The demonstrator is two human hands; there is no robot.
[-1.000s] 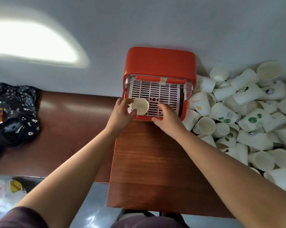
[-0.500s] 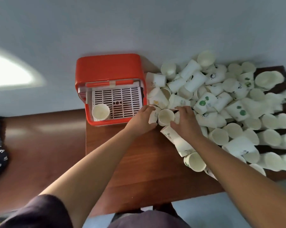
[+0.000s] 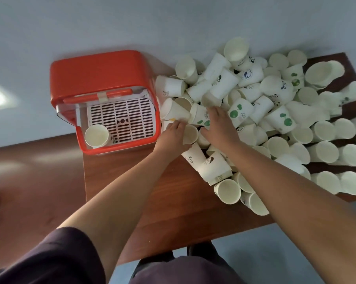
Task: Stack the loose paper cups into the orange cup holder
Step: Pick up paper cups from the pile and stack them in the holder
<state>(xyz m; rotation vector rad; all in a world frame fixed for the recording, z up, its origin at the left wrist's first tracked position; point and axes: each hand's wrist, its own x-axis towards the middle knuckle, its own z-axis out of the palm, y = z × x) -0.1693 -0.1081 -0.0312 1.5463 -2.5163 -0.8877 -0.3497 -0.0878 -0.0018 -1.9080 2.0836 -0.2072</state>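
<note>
The orange cup holder [image 3: 99,72] stands at the table's far left, its white slotted tray exposed. One paper cup [image 3: 96,136] stands upright in the tray's near-left corner. A big heap of loose white paper cups [image 3: 261,111] covers the table to the right. My left hand [image 3: 172,138] grips an upright cup [image 3: 190,133] at the heap's near-left edge. My right hand [image 3: 218,126] reaches into the heap just right of it, fingers spread flat over a cup with green dots [image 3: 199,115].
The wooden table [image 3: 156,201] has bare surface in front of the holder. A lower brown surface [image 3: 29,173] lies to the left. A grey wall rises behind. Several cups hang near the table's front edge [image 3: 253,203].
Both hands left the holder, where a cup now stands in the tray, and moved right to the heap. The left hand has taken hold of a cup there.
</note>
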